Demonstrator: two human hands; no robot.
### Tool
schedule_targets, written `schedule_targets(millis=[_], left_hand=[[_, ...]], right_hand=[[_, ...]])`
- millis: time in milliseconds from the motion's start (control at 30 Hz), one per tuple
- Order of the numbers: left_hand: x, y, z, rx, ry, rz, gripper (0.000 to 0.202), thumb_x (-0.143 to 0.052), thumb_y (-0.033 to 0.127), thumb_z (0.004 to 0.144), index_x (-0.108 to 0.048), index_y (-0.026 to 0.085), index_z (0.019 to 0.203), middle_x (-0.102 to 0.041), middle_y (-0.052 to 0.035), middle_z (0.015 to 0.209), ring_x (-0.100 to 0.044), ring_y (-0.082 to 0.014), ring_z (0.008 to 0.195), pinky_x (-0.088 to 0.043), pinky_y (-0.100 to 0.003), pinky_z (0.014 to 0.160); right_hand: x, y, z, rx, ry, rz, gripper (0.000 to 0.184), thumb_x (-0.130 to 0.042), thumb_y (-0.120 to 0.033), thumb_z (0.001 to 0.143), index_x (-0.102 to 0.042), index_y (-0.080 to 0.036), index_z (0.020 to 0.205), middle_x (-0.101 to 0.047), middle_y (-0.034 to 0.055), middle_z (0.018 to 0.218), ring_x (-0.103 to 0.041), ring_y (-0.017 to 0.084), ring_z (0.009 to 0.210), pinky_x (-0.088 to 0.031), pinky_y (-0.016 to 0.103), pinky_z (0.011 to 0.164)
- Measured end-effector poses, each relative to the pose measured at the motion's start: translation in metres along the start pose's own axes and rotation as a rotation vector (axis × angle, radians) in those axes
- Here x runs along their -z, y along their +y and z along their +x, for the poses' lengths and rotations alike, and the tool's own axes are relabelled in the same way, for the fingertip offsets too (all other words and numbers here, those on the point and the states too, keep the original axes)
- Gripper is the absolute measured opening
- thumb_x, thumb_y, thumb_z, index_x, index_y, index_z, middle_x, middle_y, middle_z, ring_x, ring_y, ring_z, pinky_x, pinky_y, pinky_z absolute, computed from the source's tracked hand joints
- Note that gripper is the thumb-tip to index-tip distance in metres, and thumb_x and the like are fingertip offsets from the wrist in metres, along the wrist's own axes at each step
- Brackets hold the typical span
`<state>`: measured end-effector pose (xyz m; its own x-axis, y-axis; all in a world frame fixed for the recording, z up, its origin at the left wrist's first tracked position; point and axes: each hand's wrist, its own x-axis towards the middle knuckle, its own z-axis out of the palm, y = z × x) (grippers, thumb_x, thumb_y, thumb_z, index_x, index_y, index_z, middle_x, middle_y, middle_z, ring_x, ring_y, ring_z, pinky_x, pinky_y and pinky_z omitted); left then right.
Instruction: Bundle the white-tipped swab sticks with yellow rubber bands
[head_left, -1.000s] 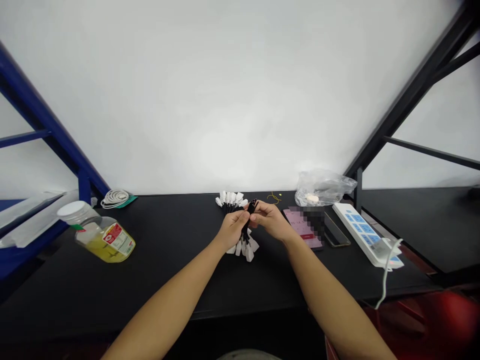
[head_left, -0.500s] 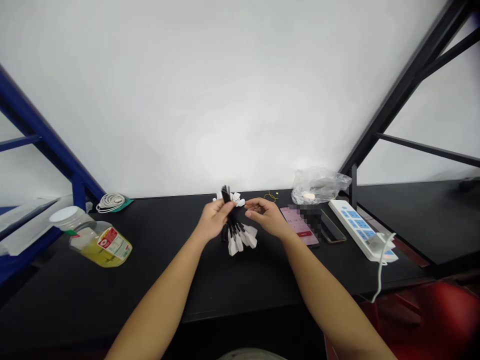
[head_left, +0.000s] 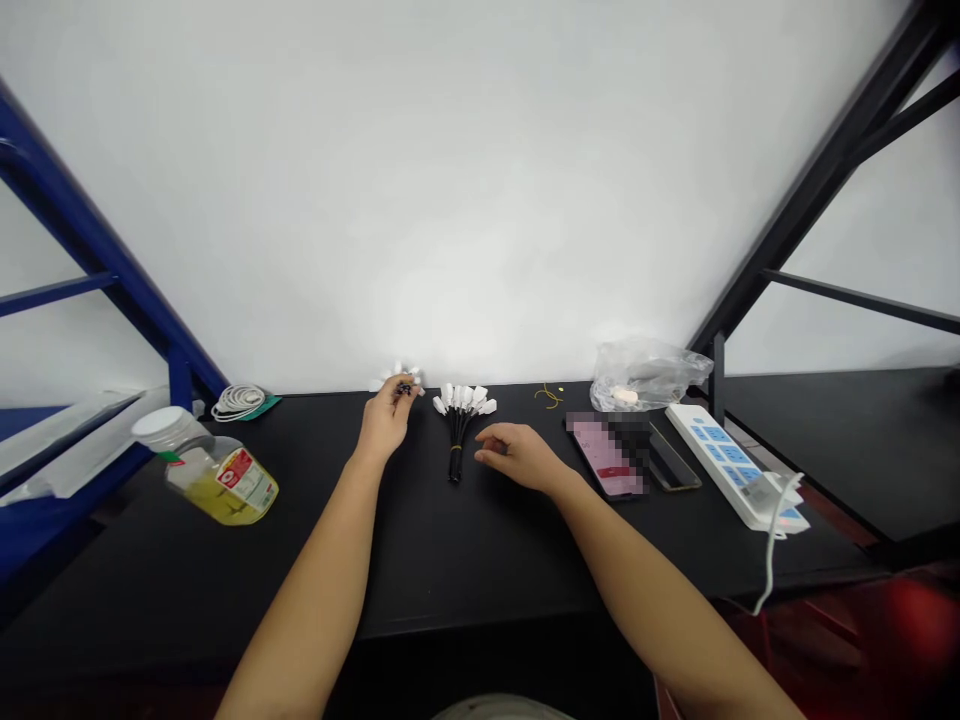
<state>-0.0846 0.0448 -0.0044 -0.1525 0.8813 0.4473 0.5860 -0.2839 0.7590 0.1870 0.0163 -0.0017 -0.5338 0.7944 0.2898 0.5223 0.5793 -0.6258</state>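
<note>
Black tagged-cable bundle (head_left: 456, 437) runs near-far; we find the right hand (head_left: 519, 456) closer, fingers loosely apart, the left hand (head_left: 386, 420) pinching a small white-tagged piece (head_left: 405, 386).

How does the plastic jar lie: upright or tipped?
Tipped: the plastic jar lies on its side on the black bench, white lid pointing left.

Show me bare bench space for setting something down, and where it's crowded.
Free: black bench between the yellow-filled jar and left forearm; also between it and the right forearm, below the tagged cable bundle. Crowded: right end, with two phones, power strip, plastic bag.
</note>
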Motion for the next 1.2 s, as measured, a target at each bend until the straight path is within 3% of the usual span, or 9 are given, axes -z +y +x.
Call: schedule_targets(millis=[167, 267, 367, 533, 700, 833, 933, 1000, 1200], left_hand=[[0.011, -0.024, 0.005, -0.05, -0.306, 0.097, 0.036, -0.052, 0.017, 0.082, -0.071, 0.022, 0.113, -0.076, -0.0056, 0.11, -0.07, -0.0212, 0.101, -0.052, -0.032, 0.093], [0.018, -0.029, 0.002, 0.022, -0.497, 0.247, 0.049, -0.052, 0.01, 0.073, -0.075, 0.025, 0.113, -0.075, -0.0054, 0.116, -0.07, -0.0233, 0.107, -0.052, -0.031, 0.095], [0.02, -0.026, -0.002, 0.123, -0.578, 0.353, 0.054, -0.054, 0.01, 0.07, -0.075, 0.03, 0.116, -0.074, -0.0042, 0.121, -0.07, -0.0244, 0.11, -0.052, -0.03, 0.094], [0.023, -0.018, -0.003, 0.209, -0.583, 0.375, 0.052, -0.058, 0.018, 0.075, -0.072, 0.031, 0.122, -0.072, -0.0067, 0.126, -0.068, -0.0278, 0.115, -0.051, -0.032, 0.094], [0.031, -0.02, 0.004, 0.264, -0.442, 0.461, 0.06, -0.061, 0.028, 0.083, -0.053, 0.031, 0.143, -0.072, -0.0075, 0.124, -0.069, -0.0262, 0.112, -0.049, -0.031, 0.091], [0.028, -0.019, 0.008, 0.406, -0.343, 0.491, 0.053, -0.044, 0.054, 0.094, -0.056, 0.023, 0.134, -0.077, -0.0115, 0.105, -0.07, -0.0307, 0.106, -0.05, -0.036, 0.084], [0.015, -0.01, 0.003, 0.401, -0.41, 0.536, 0.07, -0.053, 0.071, 0.082, -0.058, 0.018, 0.126, -0.071, -0.0183, 0.12, -0.067, -0.0359, 0.112, -0.05, -0.038, 0.084], [0.002, -0.002, -0.002, 0.395, -0.438, 0.604, 0.073, -0.061, 0.068, 0.078, -0.054, 0.015, 0.127, -0.068, -0.0223, 0.124, -0.065, -0.0379, 0.114, -0.05, -0.04, 0.086], [-0.023, 0.012, -0.012, 0.334, -0.448, 0.692, 0.045, -0.046, 0.045, 0.093, -0.051, 0.012, 0.123, -0.068, -0.0234, 0.118, -0.067, -0.0369, 0.11, -0.05, -0.044, 0.087]], right_hand=[[-0.003, 0.003, 0.0, 0.003, -0.052, -0.063, 0.022, -0.07, -0.031, 0.087, -0.072, -0.022, 0.108, -0.074, 0.0029, 0.089, -0.067, 0.016, 0.079, -0.048, 0.026, 0.073], [-0.004, 0.004, 0.0, 0.001, -0.088, -0.08, 0.023, -0.07, -0.032, 0.088, -0.072, -0.022, 0.109, -0.074, 0.0026, 0.09, -0.068, 0.016, 0.079, -0.048, 0.026, 0.072], [-0.004, 0.004, 0.0, -0.013, -0.134, -0.092, 0.024, -0.07, -0.033, 0.088, -0.072, -0.023, 0.11, -0.075, 0.0022, 0.09, -0.067, 0.016, 0.077, -0.047, 0.026, 0.071], [-0.004, 0.003, 0.0, -0.029, -0.177, -0.097, 0.027, -0.069, -0.034, 0.088, -0.071, -0.024, 0.113, -0.074, 0.0025, 0.091, -0.066, 0.017, 0.078, -0.046, 0.026, 0.071], [-0.004, 0.004, 0.0, -0.025, -0.194, -0.101, 0.028, -0.069, -0.034, 0.088, -0.071, -0.022, 0.113, -0.074, 0.0028, 0.091, -0.066, 0.017, 0.079, -0.045, 0.026, 0.071], [-0.004, 0.002, 0.001, -0.015, -0.198, -0.127, 0.029, -0.07, -0.036, 0.088, -0.071, -0.022, 0.113, -0.074, 0.0031, 0.093, -0.065, 0.018, 0.079, -0.044, 0.026, 0.07], [-0.003, 0.0, 0.001, -0.012, -0.199, -0.137, 0.029, -0.07, -0.035, 0.087, -0.072, -0.023, 0.113, -0.074, 0.0035, 0.094, -0.066, 0.018, 0.081, -0.044, 0.027, 0.072], [-0.003, -0.001, 0.0, -0.014, -0.195, -0.141, 0.029, -0.07, -0.034, 0.087, -0.072, -0.023, 0.113, -0.074, 0.0039, 0.095, -0.066, 0.019, 0.083, -0.045, 0.028, 0.073], [-0.004, -0.001, 0.0, -0.008, -0.195, -0.159, 0.03, -0.071, -0.035, 0.086, -0.072, -0.023, 0.114, -0.074, 0.0046, 0.095, -0.067, 0.02, 0.084, -0.046, 0.028, 0.074]])
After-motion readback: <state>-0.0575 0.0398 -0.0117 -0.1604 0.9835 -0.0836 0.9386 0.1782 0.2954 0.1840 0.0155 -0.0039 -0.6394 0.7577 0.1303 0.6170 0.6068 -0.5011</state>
